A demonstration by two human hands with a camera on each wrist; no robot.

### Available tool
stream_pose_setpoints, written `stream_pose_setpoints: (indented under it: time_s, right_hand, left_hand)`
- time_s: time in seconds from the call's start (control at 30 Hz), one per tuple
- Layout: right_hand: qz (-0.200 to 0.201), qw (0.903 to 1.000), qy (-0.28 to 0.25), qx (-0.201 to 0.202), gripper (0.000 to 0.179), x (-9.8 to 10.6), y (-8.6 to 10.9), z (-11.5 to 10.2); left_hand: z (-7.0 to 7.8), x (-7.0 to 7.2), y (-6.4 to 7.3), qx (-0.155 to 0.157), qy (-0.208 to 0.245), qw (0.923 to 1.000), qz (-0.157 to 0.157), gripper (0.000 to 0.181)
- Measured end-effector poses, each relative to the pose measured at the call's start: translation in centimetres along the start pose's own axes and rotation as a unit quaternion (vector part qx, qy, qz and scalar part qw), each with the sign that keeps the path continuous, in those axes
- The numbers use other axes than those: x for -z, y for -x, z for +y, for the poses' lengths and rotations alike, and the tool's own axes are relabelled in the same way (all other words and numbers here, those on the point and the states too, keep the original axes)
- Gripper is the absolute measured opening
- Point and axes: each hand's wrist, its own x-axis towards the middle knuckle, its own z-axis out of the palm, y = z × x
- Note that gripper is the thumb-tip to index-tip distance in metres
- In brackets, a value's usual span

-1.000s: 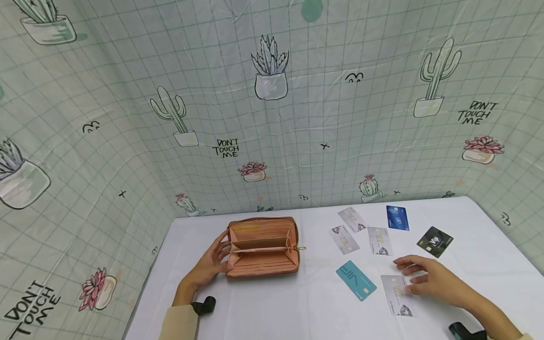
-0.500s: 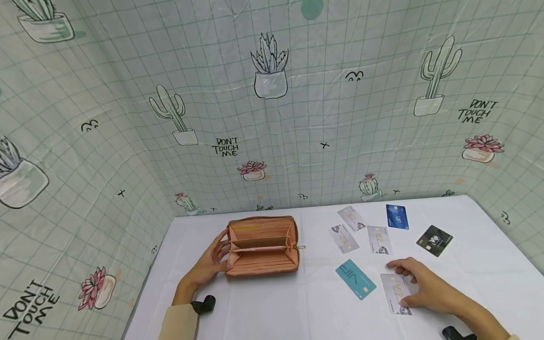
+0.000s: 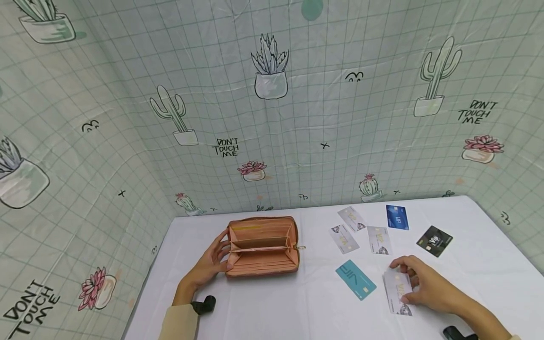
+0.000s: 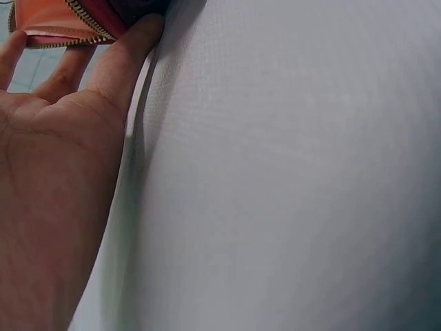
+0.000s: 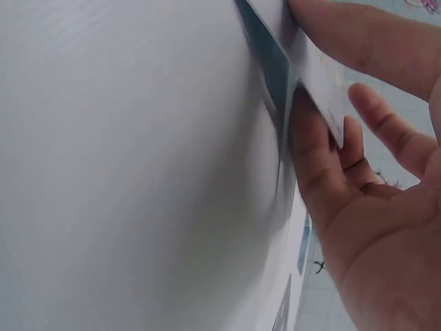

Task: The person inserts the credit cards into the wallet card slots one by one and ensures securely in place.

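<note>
Near the right front of the table, my right hand (image 3: 433,285) pinches a silver VIP card (image 3: 398,285) by its edges between thumb and fingers. The right wrist view shows this card (image 5: 324,89) tilted, one end raised over the white cloth with a fingertip beneath. My left hand (image 3: 208,264) grips the left end of a tan zip wallet (image 3: 263,273), its thumb at the near side. The wallet lies unzipped and spread, compartments facing up. In the left wrist view the fingers hold the wallet's zip edge (image 4: 96,21).
A teal card (image 3: 356,279) lies left of the held one. Farther back lie several more: silver cards (image 3: 379,240), a blue card (image 3: 397,217) and a black VIP card (image 3: 435,241). A cactus-print cloth (image 3: 297,123) hangs behind the white table (image 3: 272,311).
My right hand has come in over the silver card, its thumb and fingers closing on the edges, and the card now tilts up. The left hand and wallet stay put.
</note>
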Motion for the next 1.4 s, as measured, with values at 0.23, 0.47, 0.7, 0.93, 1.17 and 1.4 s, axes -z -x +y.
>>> stream_pose_setpoints:
  time_s: [0.23,0.47,0.7,0.93,1.17,1.4]
  right_hand:
    - [-0.009,0.9977,-0.063,-0.021,0.066,0.8,-0.3,-0.1]
    - [-0.028,0.9959,-0.060,-0.062,0.057,1.6,-0.6,-0.6]
    - [-0.009,0.9976,-0.069,-0.002,0.053,1.9,-1.0,-0.8]
    - [0.010,0.9948,-0.101,0.012,0.044,2.2,-1.8,-1.4]
    - [0.033,0.9959,-0.080,-0.025,0.035,2.5,-2.9,-3.2]
    - [0.057,0.9962,-0.062,-0.019,0.031,2.1,-4.2,-4.4]
  left_hand:
    - [-0.2,-0.1,0.0,-0.007,0.012,0.9999,-0.004,0.104]
    - [-0.3,-0.1,0.0,0.008,-0.001,0.9999,0.009,0.106]
    - [-0.4,0.0,0.0,0.003,-0.007,0.9999,0.009,0.107]
    - [-0.4,0.1,0.0,-0.004,0.008,1.0000,-0.002,0.107]
    - [-0.1,0.3,-0.1,0.008,-0.026,0.9995,0.015,0.107]
    - [0.2,0.2,-0.2,0.011,-0.012,0.9998,0.011,0.108]
